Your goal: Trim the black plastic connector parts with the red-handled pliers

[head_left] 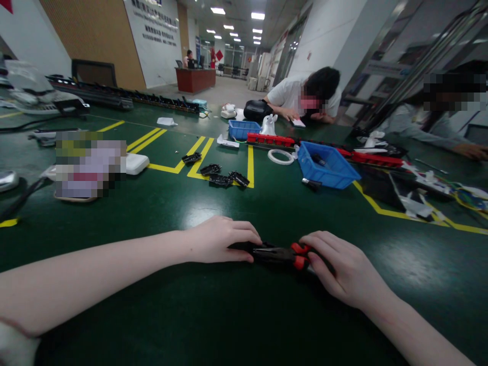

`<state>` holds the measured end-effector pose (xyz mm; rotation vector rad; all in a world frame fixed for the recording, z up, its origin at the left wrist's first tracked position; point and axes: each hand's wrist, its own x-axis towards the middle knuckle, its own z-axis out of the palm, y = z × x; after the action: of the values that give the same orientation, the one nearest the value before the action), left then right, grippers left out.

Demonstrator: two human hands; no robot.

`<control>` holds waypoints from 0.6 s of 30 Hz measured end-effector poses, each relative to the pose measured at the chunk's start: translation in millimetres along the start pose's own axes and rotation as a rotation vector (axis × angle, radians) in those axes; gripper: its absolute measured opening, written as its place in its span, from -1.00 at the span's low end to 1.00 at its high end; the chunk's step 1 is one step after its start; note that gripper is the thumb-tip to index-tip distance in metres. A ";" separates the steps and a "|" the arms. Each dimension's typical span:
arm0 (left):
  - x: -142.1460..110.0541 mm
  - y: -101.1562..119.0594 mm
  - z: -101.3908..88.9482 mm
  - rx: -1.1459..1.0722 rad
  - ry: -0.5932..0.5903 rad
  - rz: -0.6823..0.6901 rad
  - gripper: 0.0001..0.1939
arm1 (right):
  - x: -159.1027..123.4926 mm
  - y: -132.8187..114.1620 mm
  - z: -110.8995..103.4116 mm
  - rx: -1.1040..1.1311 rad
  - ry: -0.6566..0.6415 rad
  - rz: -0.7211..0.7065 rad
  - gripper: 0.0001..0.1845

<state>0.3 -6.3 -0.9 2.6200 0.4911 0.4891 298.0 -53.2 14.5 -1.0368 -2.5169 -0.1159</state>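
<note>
Low over the green table, my right hand (pixel 343 264) is closed around the red handles of a pair of pliers (pixel 280 255). The dark pliers' jaws point left, towards my left hand (pixel 224 239). Thumb and fingers of that hand pinch a small black part (pixel 246 247), mostly hidden by the fingers and hard to tell from the dark jaws beside it. Farther up the table lie several black slotted pieces, among them one on its own (pixel 191 158) and a small cluster (pixel 221 180).
A blue bin (pixel 339 175) stands at right, with a smaller blue bin (pixel 244 133) behind. Between them are a white ring of tape (pixel 281 157) and a long red strip (pixel 270 139). A phone (pixel 86 175) lies left. Across the table a person (pixel 320 96) leans over; another sits right.
</note>
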 end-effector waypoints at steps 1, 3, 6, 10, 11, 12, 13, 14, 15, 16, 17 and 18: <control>-0.1 -0.1 0.2 0.007 -0.001 0.003 -0.69 | 0.8 -0.1 -0.9 -0.007 0.002 -0.005 -0.79; -0.1 -0.4 0.7 0.021 -0.003 0.007 -0.69 | 1.6 0.6 -3.4 -0.020 -0.001 -0.010 -0.79; 0.0 -0.6 1.5 0.036 0.003 0.010 -0.68 | 1.1 3.5 -7.6 -0.039 -0.012 -0.006 -0.79; 0.2 0.1 1.2 0.025 0.003 -0.001 -0.66 | -1.5 8.2 -10.6 -0.053 -0.009 -0.011 -0.79; 0.2 0.3 0.9 0.021 0.000 -0.009 -0.66 | -2.3 9.3 -10.9 -0.058 -0.005 -0.014 -0.79; 0.2 0.5 0.5 0.018 -0.003 -0.015 -0.65 | -2.9 10.3 -11.0 -0.064 -0.001 -0.018 -0.79; 0.2 0.6 0.2 0.017 -0.006 -0.020 -0.65 | -3.4 11.2 -11.0 -0.071 0.001 -0.022 -0.80; 0.2 0.6 -0.1 0.018 -0.008 -0.020 -0.66 | -3.8 11.9 -11.0 -0.076 0.001 -0.025 -0.80; 0.1 0.5 -0.2 0.020 -0.009 -0.016 -0.67 | -4.0 12.4 -10.9 -0.081 -0.001 -0.029 -0.80; 0.0 0.3 -0.2 0.023 -0.008 -0.009 -0.68 | -4.0 12.5 -10.7 -0.085 -0.002 -0.032 -0.80; -0.1 0.1 -0.2 0.028 -0.008 -0.002 -0.68 | -3.8 12.3 -10.5 -0.088 0.000 -0.036 -0.80; -0.2 -0.1 -0.1 0.033 -0.007 0.005 -0.69 | -3.5 11.9 -10.3 -0.091 0.003 -0.041 -0.80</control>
<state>0.1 -6.3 -0.9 2.6540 0.4950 0.4767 311.9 -49.3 21.5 -1.0193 -2.5514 -0.2458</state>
